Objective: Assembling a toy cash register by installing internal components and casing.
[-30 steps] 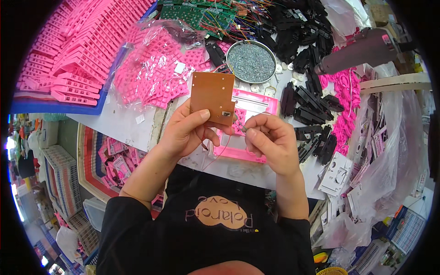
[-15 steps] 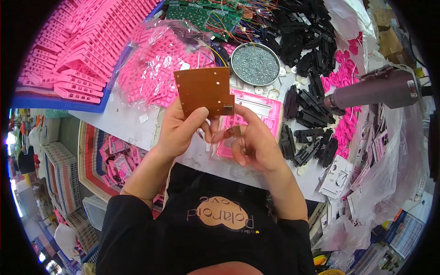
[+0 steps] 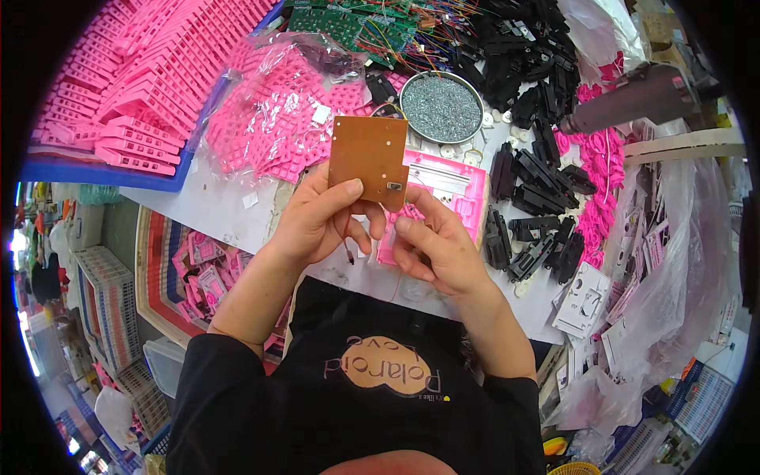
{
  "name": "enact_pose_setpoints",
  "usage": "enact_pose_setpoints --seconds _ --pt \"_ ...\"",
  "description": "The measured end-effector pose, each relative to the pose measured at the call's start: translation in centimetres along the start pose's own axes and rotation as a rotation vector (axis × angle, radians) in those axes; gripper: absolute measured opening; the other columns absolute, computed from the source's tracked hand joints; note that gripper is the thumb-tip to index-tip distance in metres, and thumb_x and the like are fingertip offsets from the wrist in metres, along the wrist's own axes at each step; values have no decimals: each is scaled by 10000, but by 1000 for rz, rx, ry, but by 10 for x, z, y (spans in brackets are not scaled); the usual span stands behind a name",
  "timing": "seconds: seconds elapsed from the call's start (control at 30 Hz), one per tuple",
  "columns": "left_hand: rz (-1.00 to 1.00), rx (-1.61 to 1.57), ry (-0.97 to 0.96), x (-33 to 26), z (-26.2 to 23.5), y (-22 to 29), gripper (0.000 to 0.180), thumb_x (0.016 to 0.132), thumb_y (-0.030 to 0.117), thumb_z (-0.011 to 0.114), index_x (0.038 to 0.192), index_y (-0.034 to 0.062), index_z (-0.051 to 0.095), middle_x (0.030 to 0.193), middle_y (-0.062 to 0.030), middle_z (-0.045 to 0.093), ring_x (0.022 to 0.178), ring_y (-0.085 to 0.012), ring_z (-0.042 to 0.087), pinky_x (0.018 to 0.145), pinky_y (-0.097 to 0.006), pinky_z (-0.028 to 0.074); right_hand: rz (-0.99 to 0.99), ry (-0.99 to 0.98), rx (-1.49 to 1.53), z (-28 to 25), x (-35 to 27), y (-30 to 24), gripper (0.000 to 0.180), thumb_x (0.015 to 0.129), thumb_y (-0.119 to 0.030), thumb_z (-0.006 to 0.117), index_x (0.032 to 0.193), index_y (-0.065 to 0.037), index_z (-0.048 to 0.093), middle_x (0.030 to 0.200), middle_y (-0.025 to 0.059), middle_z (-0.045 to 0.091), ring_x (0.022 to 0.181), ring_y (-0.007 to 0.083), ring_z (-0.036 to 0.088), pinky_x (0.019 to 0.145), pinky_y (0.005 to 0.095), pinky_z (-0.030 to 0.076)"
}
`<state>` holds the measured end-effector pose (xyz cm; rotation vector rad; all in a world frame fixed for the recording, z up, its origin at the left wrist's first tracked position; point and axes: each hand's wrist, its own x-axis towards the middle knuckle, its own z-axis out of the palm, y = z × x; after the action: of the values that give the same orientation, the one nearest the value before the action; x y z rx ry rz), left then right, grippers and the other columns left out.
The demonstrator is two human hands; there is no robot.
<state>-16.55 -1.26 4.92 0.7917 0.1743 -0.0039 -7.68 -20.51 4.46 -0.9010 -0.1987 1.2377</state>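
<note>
My left hand grips a flat brown circuit board by its lower left edge, thumb on the plain face turned to me. Small holes dot the board, and its lower right part sticks out in a tab. Below the left fingers dangles a dark lead with a small connector. My right hand is closed beside that tab, index finger at the board's edge, thumb and fingers around thin wires mostly hidden by them. Behind the hands, a pink plastic housing lies on the white table.
A round metal tray of small screws stands beyond the board. Black plastic parts lie to the right, pink parts in a clear bag to the left. Stacked pink frames fill a blue crate. A grey tool juts in from the right.
The board has shifted slightly right and turned more upright. My right hand has closed in, its thumb now nearer the board's lower corner. The grey tool at the right has moved up a little.
</note>
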Motion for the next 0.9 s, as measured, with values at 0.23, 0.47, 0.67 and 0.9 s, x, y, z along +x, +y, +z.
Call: enact_pose_setpoints --seconds 0.23,0.47,0.67,0.9 --pt "-53 -187 -166 4 -1 -6 398 1055 201 495 1389 -5 433 1184 -239 638 643 -252 666 505 -307 604 66 79 -81 9 -9 5 593 1028 -161 600 1545 -91 318 655 47 591 435 63 462 393 203 325" --pt "91 102 -13 3 -4 -7 398 1046 181 522 1393 2 441 1215 -186 636 814 -219 676 513 -280 594 -101 157 -137 18 -56 18 721 1020 -103 582 1601 -84 155 682 67 622 468 85 519 417 228 377" --pt "-4 177 87 -4 7 5 426 1043 171 515 1411 -20 415 1202 -182 636 818 -199 689 511 -267 590 -104 264 -455 0 -108 -12 397 1009 -73 574 1401 -21 533 684 23 628 488 50 487 458 198 371" --pt "-295 516 -196 -27 16 1 388 1026 101 526 1374 -55 452 1084 -158 669 819 -177 692 614 -287 597 -178 540 -1471 -46 -173 -59 354 904 -154 707 1221 3 690 960 106 733 815 216 691 740 326 539"
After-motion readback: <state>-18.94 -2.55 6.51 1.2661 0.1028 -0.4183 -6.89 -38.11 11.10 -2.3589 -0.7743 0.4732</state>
